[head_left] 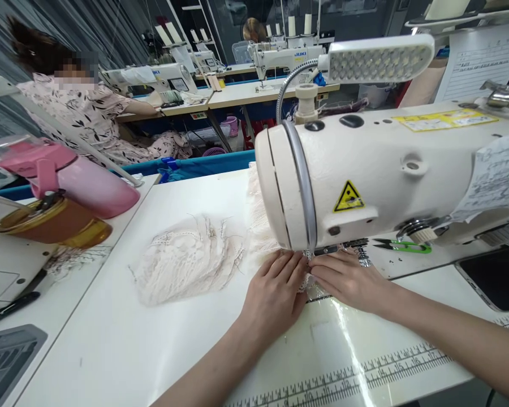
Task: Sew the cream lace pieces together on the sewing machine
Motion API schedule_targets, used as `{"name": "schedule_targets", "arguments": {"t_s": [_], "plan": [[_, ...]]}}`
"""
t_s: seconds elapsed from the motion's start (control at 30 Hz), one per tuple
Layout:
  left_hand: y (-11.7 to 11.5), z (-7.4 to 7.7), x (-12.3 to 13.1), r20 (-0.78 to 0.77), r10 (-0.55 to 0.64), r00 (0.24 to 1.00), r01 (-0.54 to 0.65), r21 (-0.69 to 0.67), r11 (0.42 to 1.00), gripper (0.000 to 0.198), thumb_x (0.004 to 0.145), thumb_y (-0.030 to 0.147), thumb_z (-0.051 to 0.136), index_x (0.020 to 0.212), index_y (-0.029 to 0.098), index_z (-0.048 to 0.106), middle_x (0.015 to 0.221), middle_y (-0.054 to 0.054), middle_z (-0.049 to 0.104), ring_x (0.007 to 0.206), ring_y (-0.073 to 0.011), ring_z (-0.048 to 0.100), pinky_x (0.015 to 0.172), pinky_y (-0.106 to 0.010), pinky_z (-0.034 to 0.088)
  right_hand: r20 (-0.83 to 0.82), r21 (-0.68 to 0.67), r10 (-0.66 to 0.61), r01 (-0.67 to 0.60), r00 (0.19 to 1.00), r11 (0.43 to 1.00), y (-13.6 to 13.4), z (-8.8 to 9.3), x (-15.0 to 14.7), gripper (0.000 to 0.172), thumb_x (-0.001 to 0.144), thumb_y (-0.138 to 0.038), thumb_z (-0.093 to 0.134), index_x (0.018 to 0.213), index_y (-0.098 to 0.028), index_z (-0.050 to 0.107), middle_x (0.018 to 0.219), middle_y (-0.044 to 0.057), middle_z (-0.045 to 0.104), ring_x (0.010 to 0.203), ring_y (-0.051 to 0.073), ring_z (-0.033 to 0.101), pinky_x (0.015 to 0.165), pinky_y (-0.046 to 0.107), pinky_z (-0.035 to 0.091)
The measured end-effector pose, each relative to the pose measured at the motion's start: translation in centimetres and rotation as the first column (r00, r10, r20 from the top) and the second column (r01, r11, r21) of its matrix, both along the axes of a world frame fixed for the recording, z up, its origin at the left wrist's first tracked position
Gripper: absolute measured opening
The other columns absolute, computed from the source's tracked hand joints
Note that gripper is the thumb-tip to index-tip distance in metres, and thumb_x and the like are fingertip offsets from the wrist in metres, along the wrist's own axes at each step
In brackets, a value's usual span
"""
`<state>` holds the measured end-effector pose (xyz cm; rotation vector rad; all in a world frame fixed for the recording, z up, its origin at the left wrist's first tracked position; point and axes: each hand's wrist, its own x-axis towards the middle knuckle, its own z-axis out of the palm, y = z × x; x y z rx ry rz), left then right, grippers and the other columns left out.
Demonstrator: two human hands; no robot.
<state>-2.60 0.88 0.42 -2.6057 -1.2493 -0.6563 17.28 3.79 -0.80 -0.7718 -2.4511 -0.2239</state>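
Under mach. head (365, 181), lace strip (259, 226) runs front-back.

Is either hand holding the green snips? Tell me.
No, the green snips lie on the machine bed, clear of left hand and right hand.

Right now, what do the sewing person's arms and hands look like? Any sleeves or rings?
Both are bare. The left hand and right hand wear no gloves, and no rings show. The left forearm and right forearm have no sleeve, watch or bracelet as far as the picture reaches.
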Motion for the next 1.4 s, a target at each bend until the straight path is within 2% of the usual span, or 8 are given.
{"name": "schedule_targets", "arguments": {"t_s": [0.2, 0.47, 0.67, 0.83, 0.93, 1.03, 1.13, 1.4], "plan": [[0.1, -0.1, 0.2, -0.005, -0.001, 1.000, 0.001, 0.018, 1.000, 0.040, 0.081, 0.017, 0.047, 0.117, 0.010, 0.061, 0.118, -0.009, 0.063, 0.107, -0.0260, 0.059, 0.098, -0.043, 0.046, 0.000, 0.052, 0.000, 0.000, 1.000, 0.999, 0.2, 0.5, 0.1, 0.019, 0.091, -0.011, 0.046, 0.094, -0.018, 0.063, 0.097, -0.001, 0.068, 0.087, 0.013, 0.058, 0.072, 0.030, 0.038], [0.0, 0.1, 0.3, -0.045, 0.011, 0.999, -0.012, -0.004, 1.000, 0.038, 0.085, 0.022, 0.047, 0.118, 0.012, 0.061, 0.120, -0.010, 0.062, 0.108, -0.0268, 0.058, 0.097, -0.043, 0.044, 0.047, 0.211, -0.123, 0.111, 0.991, 0.971, 0.2, 1.0, 0.5, 0.016, 0.089, -0.015, 0.050, 0.096, -0.020, 0.063, 0.098, -0.003, 0.068, 0.076, 0.013, 0.059, 0.071, 0.032, 0.037], [0.0, 0.1, 0.4, -0.058, 0.032, 0.998, -0.032, -0.002, 0.999, 0.039, 0.086, 0.024, 0.048, 0.122, 0.013, 0.059, 0.119, -0.009, 0.063, 0.108, -0.0264, 0.057, 0.096, -0.043, 0.045, 0.072, 0.218, -0.147, 0.128, 0.987, 0.968, 0.4, 1.6, 0.7, 0.019, 0.091, -0.014, 0.046, 0.095, -0.021, 0.063, 0.095, -0.002, 0.069, 0.069, 0.013, 0.058, 0.068, 0.033, 0.036], [0.0, 0.1, 0.4, -0.084, 0.048, 0.995, -0.047, 0.011, 0.999, 0.038, 0.087, 0.027, 0.048, 0.122, 0.013, 0.059, 0.118, -0.011, 0.063, 0.110, -0.0278, 0.056, 0.096, -0.045, 0.045, 0.147, 0.210, -0.182, 0.149, 0.972, 0.966, 0.3, 2.5, 0.8, 0.034, 0.090, -0.006, 0.036, 0.088, -0.023, 0.065, 0.083, -0.003, 0.068, 0.061, 0.012, 0.055, 0.065, 0.033, 0.037], [-0.1, -0.1, 0.3, -0.127, 0.001, 0.992, 0.007, 0.064, 0.998, 0.034, 0.091, 0.022, 0.046, 0.121, 0.013, 0.058, 0.123, -0.010, 0.060, 0.114, -0.0258, 0.055, 0.100, -0.045, 0.043, 0.147, 0.240, -0.198, 0.159, 0.969, 0.958, 0.3, 2.5, 0.8, 0.034, 0.090, -0.007, 0.036, 0.088, -0.024, 0.066, 0.078, -0.003, 0.066, 0.060, 0.013, 0.053, 0.064, 0.033, 0.038], [0.0, -0.5, 0.0, -0.173, -0.081, 0.982, 0.101, 0.107, 0.989, 0.032, 0.093, 0.017, 0.042, 0.120, 0.010, 0.058, 0.126, -0.009, 0.058, 0.117, -0.0221, 0.054, 0.104, -0.041, 0.041, 0.139, 0.270, -0.194, 0.151, 0.971, 0.951, 0.4, 2.0, 0.9, 0.026, 0.090, -0.012, 0.043, 0.089, -0.024, 0.065, 0.084, -0.002, 0.067, 0.061, 0.013, 0.053, 0.066, 0.033, 0.038], [0.1, -0.6, -0.3, -0.177, -0.106, 0.979, 0.124, 0.095, 0.988, 0.034, 0.093, 0.016, 0.039, 0.122, 0.008, 0.057, 0.127, -0.011, 0.058, 0.116, -0.0217, 0.055, 0.104, -0.040, 0.042, 0.157, 0.288, -0.181, 0.131, 0.971, 0.949, 0.5, 1.4, 1.0, 0.018, 0.088, -0.015, 0.052, 0.097, -0.024, 0.064, 0.093, -0.002, 0.068, 0.066, 0.013, 0.054, 0.069, 0.032, 0.037], [0.6, 0.7, -1.2, -0.135, -0.143, 0.981, 0.146, 0.016, 0.989, 0.038, 0.089, 0.015, 0.038, 0.119, 0.007, 0.059, 0.123, -0.011, 0.060, 0.113, -0.0229, 0.058, 0.101, -0.042, 0.046, 0.157, 0.208, -0.065, 0.031, 0.985, 0.978, 0.4, 0.9, 0.5, 0.026, 0.087, -0.006, 0.047, 0.106, -0.018, 0.061, 0.100, 0.000, 0.068, 0.085, 0.012, 0.057, 0.068, 0.030, 0.036]]}}
